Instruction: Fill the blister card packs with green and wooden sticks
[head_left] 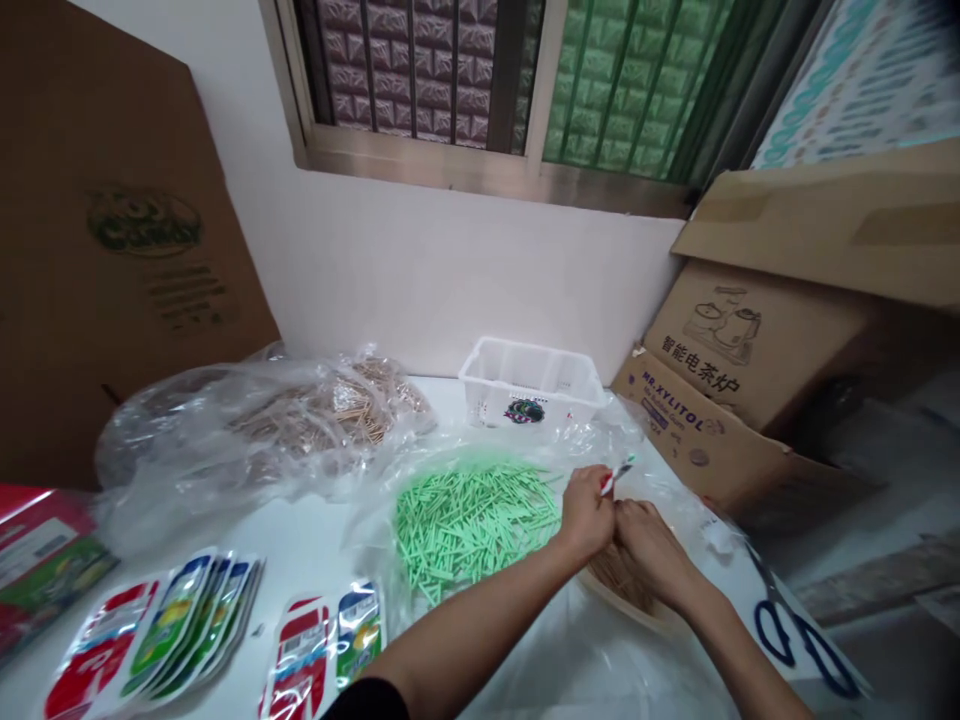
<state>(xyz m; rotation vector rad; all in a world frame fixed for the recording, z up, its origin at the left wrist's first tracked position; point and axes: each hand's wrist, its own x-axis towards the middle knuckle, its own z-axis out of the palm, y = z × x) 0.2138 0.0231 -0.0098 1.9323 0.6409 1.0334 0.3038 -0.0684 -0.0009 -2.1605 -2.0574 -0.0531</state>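
Note:
My left hand (589,512) is closed around a small red, white and blue packet (616,475), whose top end sticks up past the fingers. Right against it, my right hand (651,548) is closed too; what its fingers hold is hidden from this side. Both hands are above a shallow bowl (664,625) of thin brown sticks (619,578). Just left of my left hand lies a wide heap of short light-green sticks (476,525) on clear plastic sheeting.
A white plastic basket (525,400) stands against the wall. Clear bags of brown sticks (330,410) lie at the left. Printed packs (191,625) overlap at the front left, with another pack (322,645) nearby. Blue-handled scissors (776,632) and cardboard boxes (697,420) are at the right.

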